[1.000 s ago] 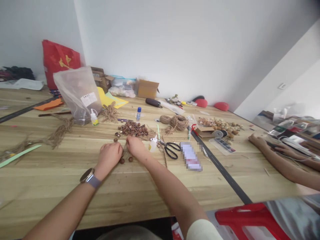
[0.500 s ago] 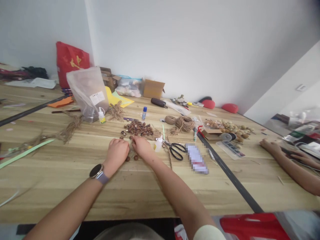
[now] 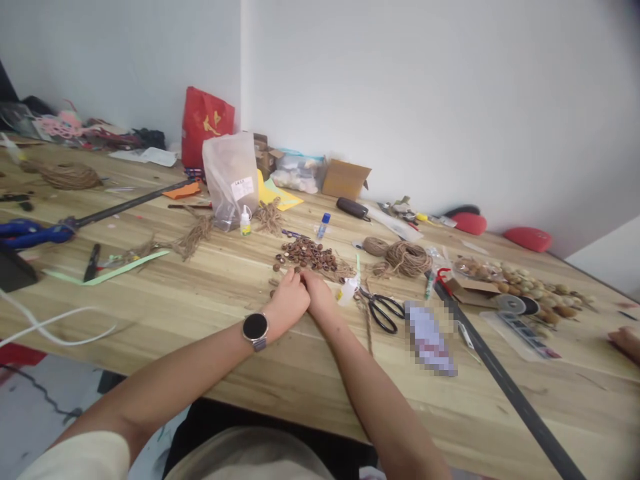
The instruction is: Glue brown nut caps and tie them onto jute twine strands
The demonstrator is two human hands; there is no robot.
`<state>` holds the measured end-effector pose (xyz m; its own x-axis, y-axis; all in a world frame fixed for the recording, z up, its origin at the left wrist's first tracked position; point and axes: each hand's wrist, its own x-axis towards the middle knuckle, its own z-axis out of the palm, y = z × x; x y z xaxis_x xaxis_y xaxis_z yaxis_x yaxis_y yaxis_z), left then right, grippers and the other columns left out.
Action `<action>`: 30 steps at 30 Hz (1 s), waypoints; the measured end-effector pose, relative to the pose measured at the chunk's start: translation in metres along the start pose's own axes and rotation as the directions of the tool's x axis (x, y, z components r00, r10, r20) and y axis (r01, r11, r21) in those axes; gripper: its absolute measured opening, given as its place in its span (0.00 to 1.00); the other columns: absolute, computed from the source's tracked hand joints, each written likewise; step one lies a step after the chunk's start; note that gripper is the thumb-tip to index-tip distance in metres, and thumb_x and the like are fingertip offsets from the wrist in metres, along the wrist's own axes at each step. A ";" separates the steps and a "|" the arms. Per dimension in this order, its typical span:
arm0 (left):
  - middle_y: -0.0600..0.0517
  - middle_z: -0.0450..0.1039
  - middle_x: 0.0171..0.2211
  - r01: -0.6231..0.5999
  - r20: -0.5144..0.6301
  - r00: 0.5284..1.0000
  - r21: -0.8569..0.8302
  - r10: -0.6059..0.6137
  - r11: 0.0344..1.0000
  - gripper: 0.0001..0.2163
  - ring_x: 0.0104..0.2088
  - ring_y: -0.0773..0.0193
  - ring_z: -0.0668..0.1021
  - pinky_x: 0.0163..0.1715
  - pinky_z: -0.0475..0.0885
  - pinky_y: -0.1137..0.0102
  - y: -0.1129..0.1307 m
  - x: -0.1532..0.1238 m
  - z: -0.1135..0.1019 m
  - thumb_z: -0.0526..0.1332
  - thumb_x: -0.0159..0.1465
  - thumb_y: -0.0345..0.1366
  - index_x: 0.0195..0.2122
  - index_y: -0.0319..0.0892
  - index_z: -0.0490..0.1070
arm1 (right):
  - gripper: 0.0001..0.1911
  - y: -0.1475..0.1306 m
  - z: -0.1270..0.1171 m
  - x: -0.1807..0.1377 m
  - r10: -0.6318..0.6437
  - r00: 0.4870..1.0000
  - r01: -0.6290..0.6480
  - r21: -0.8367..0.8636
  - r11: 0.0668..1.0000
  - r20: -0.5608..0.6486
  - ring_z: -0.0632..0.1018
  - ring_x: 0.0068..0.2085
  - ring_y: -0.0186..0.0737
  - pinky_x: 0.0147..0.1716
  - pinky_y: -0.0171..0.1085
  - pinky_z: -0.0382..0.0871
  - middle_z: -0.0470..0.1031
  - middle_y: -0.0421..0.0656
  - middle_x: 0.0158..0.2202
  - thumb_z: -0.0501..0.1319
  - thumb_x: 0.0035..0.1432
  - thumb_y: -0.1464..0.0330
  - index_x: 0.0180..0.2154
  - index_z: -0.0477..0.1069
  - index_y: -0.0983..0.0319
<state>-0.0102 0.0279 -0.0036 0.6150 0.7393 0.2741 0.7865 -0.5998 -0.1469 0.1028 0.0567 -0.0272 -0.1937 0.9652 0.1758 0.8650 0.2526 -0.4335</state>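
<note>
My left hand point(image 3: 287, 303), with a watch point(image 3: 255, 327) on its wrist, is closed with the fingers bent over. My right hand point(image 3: 320, 293) is closed too and touches it. A small brown nut shell point(image 3: 298, 270) shows at the right hand's fingertips, between the two hands. What the left fingers hold, if anything, is hidden. Just beyond the hands lies a pile of brown nut shells point(image 3: 313, 253), some showing pale insides. A small white glue bottle point(image 3: 347, 291) leans beside my right hand, and black-handled scissors point(image 3: 385, 312) lie farther right.
A blue-capped glue stick point(image 3: 323, 225), a second glue bottle point(image 3: 245, 221) and a translucent bag point(image 3: 230, 177) stand behind. Twine coils point(image 3: 407, 258), a blurred-out flat object point(image 3: 430, 339) and a cardboard box point(image 3: 473, 291) are to the right. Another person's hand point(image 3: 627, 341) rests at the right edge.
My hands have come together; before, they were slightly apart over loose shells. The view has turned left, bringing blue-handled pliers and a white cable into sight.
</note>
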 end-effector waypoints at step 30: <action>0.44 0.80 0.37 -0.145 0.111 0.986 0.224 0.123 0.964 0.15 0.49 0.45 0.72 0.56 0.54 0.49 0.008 0.008 0.002 0.54 0.59 0.24 0.36 0.39 0.81 | 0.13 0.012 0.008 0.004 -0.040 0.999 0.039 -0.020 0.999 -0.030 0.75 0.46 0.38 0.47 0.33 0.64 0.77 0.48 0.43 0.51 0.62 0.75 0.43 0.72 0.63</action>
<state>0.0011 0.0292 -0.0045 0.7095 0.6892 0.1471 0.6810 -0.6169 -0.3946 0.1087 0.0638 -0.0387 -0.2142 0.9519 0.2190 0.8657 0.2889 -0.4087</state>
